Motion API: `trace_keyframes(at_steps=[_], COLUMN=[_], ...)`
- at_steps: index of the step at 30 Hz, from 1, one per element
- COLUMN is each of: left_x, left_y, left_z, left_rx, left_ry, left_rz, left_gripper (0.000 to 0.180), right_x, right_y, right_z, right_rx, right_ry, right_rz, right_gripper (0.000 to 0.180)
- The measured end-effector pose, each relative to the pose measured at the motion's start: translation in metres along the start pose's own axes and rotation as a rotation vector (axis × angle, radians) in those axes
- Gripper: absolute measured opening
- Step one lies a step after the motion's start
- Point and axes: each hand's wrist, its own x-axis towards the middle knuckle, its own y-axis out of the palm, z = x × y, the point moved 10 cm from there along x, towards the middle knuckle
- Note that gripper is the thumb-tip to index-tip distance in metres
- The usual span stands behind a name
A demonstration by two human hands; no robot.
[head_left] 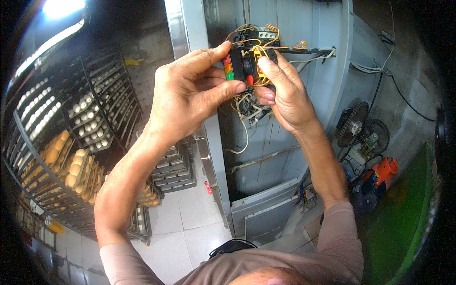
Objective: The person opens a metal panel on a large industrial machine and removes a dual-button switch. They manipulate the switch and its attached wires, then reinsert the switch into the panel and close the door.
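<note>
Your left hand [190,90] grips the switch block [242,66], a small black electrical unit with a red and a green button on its left face; your thumb presses along its lower edge and your forefinger lies over its top; your right hand [285,95] closes on the same block from the other side, forefinger laid across the yellow wires [260,53] looped over it. The block is held up in the air in front of the open grey metal cabinet [285,156], near its upper edge; orange and yellow leads run from it to a terminal strip [266,34] just above, and a tangle of white wires [244,111] hangs below your hands, against the dark inside of the cabinet. To your left stand tall racks of trays [80,128] loaded with eggs, pale ones higher up and brown ones lower; to your right, low on the floor by the wall, a toothed sprocket wheel [352,122] sits beside an orange motor [382,173]; white floor tiles [190,223] lie below.
</note>
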Motion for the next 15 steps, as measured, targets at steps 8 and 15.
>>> trace_keyframes(at_steps=[8,15], left_x=[0.0011,0.001], left_y=[0.0009,0.0003], left_z=[-0.0015,0.0018], left_rx=[0.033,0.043], left_ry=[0.005,-0.071], left_rz=[0.016,0.017], left_gripper=[0.057,0.059], right_x=[-0.0007,-0.0009], right_y=[-0.0019,-0.0001], right_z=[-0.0012,0.0031], right_rx=[-0.019,0.008], right_ry=[-0.003,0.024], right_rz=[-0.006,-0.012], right_gripper=[0.019,0.02])
